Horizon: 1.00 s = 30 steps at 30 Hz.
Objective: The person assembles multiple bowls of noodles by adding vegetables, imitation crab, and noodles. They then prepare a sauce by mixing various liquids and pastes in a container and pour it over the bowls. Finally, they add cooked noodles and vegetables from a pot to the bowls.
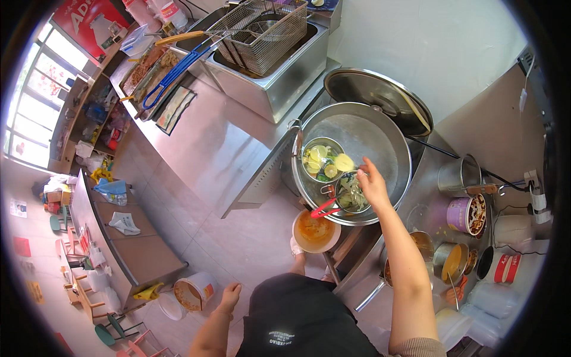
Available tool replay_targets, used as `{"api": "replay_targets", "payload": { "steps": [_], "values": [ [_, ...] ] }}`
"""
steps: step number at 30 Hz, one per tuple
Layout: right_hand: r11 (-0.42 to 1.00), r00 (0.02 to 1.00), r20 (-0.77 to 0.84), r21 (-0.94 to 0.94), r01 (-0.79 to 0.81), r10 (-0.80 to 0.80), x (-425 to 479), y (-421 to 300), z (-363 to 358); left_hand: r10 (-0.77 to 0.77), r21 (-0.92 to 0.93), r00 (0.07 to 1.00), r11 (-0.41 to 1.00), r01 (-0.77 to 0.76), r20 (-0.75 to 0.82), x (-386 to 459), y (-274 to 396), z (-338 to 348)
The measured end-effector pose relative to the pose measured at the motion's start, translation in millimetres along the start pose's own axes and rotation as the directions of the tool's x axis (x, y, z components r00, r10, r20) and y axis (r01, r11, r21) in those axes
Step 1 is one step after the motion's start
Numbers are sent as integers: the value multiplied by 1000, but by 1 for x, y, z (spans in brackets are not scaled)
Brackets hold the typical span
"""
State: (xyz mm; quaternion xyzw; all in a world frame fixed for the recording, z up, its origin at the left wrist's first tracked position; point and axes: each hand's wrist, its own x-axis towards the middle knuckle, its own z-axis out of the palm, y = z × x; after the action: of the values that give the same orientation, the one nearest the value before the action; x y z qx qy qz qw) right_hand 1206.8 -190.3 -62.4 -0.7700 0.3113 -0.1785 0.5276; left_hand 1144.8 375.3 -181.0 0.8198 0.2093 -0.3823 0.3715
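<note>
My right hand (pixel 372 185) hovers over a large round steel pot (pixel 403 189), its fingers apart. Just left of its fingertips is a blurred pale-yellow slice (pixel 344 162); I cannot tell whether it is in the air. A round strainer basket (pixel 306 168) in the pot holds yellow slices, a piece of corn cob (pixel 330 171) and green leaves. Beside it, a second basket with a red handle (pixel 324 209) contains pale shredded vegetables (pixel 352 192), partly hidden by my hand. Low on the left, my left hand (pixel 231 292) hangs with curled fingers, nothing visible in it.
A steel lid (pixel 374 96) leans behind the pot. Below the pot's rim is a white bowl (pixel 296 238) with orange residue. Sauce pots (pixel 439 261) and a purple tub (pixel 457 214) stand at right. Fryer baskets (pixel 267 44) sit at the back; a bucket (pixel 207 285) is on the floor.
</note>
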Motion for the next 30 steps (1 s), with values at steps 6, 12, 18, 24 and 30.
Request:
{"api": "replay_targets", "payload": {
  "steps": [6, 12, 18, 24, 30],
  "values": [
    [869, 897, 349, -314, 383, -270, -78, -25, 12, -218, 57, 972, 975, 213, 88, -3, -81, -7],
    [831, 820, 555, -383, 404, -143, -79, -28, 48, -111, 116, 990, 988, 100, 85, 6, -29, 8],
    [777, 819, 572, -497, 386, -41, -68, -27, 8, -20, 8, 999, 1000, 19, 47, 22, 18, 5],
    [983, 984, -10, -55, 176, -177, -95, -68, -108, -172, 139, 982, 977, 161, 76, 22, -13, 9],
    [899, 975, -212, 412, 148, -64, -59, -74, -81, -91, 105, 992, 991, 82, 92, 16, 26, 17]
  ]
}}
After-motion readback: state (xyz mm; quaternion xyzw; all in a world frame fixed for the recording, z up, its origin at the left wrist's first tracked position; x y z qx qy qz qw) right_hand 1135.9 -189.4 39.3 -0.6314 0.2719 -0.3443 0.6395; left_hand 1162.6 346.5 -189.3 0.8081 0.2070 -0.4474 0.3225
